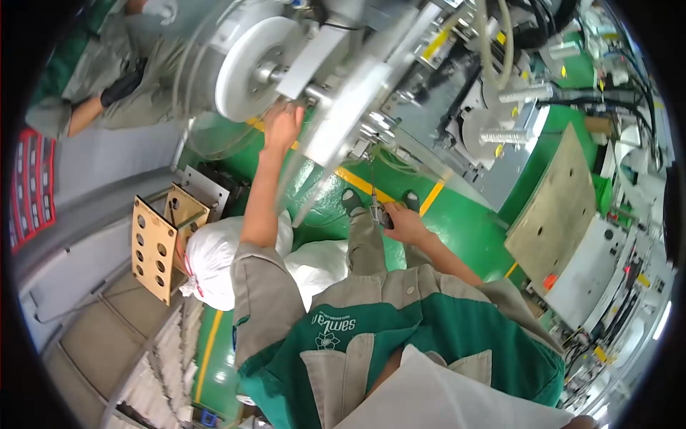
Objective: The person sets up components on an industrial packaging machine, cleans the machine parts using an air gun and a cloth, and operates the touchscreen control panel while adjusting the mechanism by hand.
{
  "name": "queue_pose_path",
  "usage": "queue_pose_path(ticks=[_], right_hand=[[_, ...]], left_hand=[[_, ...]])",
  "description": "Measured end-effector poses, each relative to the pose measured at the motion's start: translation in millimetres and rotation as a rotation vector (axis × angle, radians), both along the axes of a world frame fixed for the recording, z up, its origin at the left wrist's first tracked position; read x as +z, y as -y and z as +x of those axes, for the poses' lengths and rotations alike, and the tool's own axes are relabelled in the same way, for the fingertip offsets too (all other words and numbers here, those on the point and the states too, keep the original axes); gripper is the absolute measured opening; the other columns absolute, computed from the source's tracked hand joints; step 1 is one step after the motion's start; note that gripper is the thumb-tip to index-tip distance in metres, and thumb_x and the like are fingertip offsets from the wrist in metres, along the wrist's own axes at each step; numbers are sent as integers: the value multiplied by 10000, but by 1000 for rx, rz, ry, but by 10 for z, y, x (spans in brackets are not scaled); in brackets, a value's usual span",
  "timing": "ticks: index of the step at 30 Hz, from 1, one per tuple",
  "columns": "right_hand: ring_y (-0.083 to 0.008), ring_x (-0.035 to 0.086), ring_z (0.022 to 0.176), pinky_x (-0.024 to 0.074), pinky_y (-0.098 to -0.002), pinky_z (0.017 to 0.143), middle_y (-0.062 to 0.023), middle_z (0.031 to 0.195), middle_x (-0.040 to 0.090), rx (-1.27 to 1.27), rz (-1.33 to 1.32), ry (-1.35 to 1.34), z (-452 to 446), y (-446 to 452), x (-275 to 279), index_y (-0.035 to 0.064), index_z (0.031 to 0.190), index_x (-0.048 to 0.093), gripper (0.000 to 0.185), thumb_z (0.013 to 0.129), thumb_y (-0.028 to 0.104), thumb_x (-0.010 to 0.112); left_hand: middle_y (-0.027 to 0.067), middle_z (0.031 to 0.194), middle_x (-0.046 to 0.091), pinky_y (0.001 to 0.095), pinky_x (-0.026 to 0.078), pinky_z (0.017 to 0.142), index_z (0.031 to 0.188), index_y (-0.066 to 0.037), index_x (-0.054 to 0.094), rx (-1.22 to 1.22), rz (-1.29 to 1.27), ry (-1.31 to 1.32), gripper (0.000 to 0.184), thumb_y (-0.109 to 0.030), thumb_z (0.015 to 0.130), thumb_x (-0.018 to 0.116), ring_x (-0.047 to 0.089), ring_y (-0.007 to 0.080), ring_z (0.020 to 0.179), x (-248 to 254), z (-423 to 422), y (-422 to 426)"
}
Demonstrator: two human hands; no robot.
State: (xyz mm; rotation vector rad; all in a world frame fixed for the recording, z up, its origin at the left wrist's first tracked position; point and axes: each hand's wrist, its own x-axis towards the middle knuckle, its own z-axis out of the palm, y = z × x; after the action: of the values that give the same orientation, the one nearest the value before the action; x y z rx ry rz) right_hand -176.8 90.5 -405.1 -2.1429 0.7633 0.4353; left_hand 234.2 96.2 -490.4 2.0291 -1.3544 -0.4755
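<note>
My left hand [284,127] reaches up to the machine, its fingers stretched upward at the lower end of a pale metal bar [316,61]. Just left of it is a large white reel [259,69] on a metal shaft. Whether the fingertips touch the bar or the shaft I cannot tell. Lower down, my right hand [406,224] is closed around a hand tool with a slim metal nose [375,206] pointing up toward the machine. Its exact kind does not show. A blurred clear panel [350,114] lies between the two hands.
White stuffed bags [216,256] and a wooden stand with round holes [153,249] are at my left. Another person's gloved hand [123,84] shows at the upper left. A tan board [556,227] leans at the right. Yellow lines [431,198] mark the green floor.
</note>
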Motion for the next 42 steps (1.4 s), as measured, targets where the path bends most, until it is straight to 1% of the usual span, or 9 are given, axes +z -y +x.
queue_pose_path(ticks=[3, 8, 12, 13, 16, 20, 25, 32, 42], right_hand=[[-393, 599, 853, 490, -466, 725, -213, 991, 596, -31, 23, -28, 8, 62, 155, 45, 1164, 445, 566, 688, 261, 662], [-398, 602, 851, 479, -497, 691, -193, 1001, 605, -62, 13, 48, -137, 75, -57, 84, 1160, 433, 551, 693, 272, 655], [-390, 601, 868, 490, -469, 719, -206, 990, 601, -16, -1, 27, -173, 85, -116, 36, 1178, 435, 605, 678, 266, 685], [-393, 601, 865, 489, -472, 719, -211, 988, 600, -15, -1, 12, -193, 60, -145, 34, 1179, 435, 604, 678, 264, 682], [-402, 601, 854, 489, -480, 718, -228, 984, 597, 27, 10, -43, -149, 95, -174, 33, 1184, 432, 603, 680, 259, 673], [-413, 598, 851, 485, -489, 725, -258, 989, 587, 80, 37, -105, -16, 5, -158, 42, 1211, 430, 607, 689, 256, 657], [-407, 588, 885, 477, -461, 738, -233, 1005, 595, 95, 44, -100, 10, -120, -279, 32, 1183, 435, 561, 713, 243, 658], [-395, 607, 855, 487, -462, 720, -213, 986, 613, 174, 27, -223, 97, -298, -443, 43, 1150, 430, 530, 715, 237, 663], [-381, 598, 894, 489, -435, 756, -197, 1020, 606, 212, 47, -234, 236, -335, -519, 12, 1247, 406, 652, 685, 196, 682]], left_hand=[[147, 965, 599, 354, 462, 786, 1065, -29, 573, 5, -121, -226, 479, -207, 663, 764, 586, 251, 887, -802, 109, -200], [150, 997, 570, 363, 448, 828, 1102, -22, 549, 74, -432, -78, 401, -176, 760, 691, 565, 258, 921, 329, -394, -250], [185, 965, 583, 420, 421, 815, 1077, -8, 591, 626, -367, 138, 255, -121, 848, 584, 534, 325, 909, 472, -456, -186], [146, 969, 591, 400, 422, 793, 1103, -22, 574, 796, -527, 165, 276, -190, 884, 594, 546, 250, 906, 430, -598, -171], [129, 1102, 567, 357, 441, 809, 1217, -68, 507, 970, -616, -937, 380, -288, 913, 564, 526, 194, 863, -93, -1098, -251], [115, 1299, 489, 308, 463, 837, 1383, -126, 362, 436, -662, -1890, 526, -373, 944, 514, 523, 126, 860, 401, -1291, -213], [65, 1155, 585, 246, 507, 808, 1301, -72, 490, 262, -471, -1611, 370, -111, 934, 517, 555, 81, 927, 222, -1069, -155], [57, 1331, 481, 302, 445, 903, 1395, -102, 381, -45, -454, -1429, 479, -272, 960, 488, 519, 144, 1085, 232, -1023, -231], [154, 1133, 605, 323, 501, 829, 1119, 23, 566, -227, -513, -2049, 366, -270, 902, 592, 603, 184, 924, -94, -977, 322]])
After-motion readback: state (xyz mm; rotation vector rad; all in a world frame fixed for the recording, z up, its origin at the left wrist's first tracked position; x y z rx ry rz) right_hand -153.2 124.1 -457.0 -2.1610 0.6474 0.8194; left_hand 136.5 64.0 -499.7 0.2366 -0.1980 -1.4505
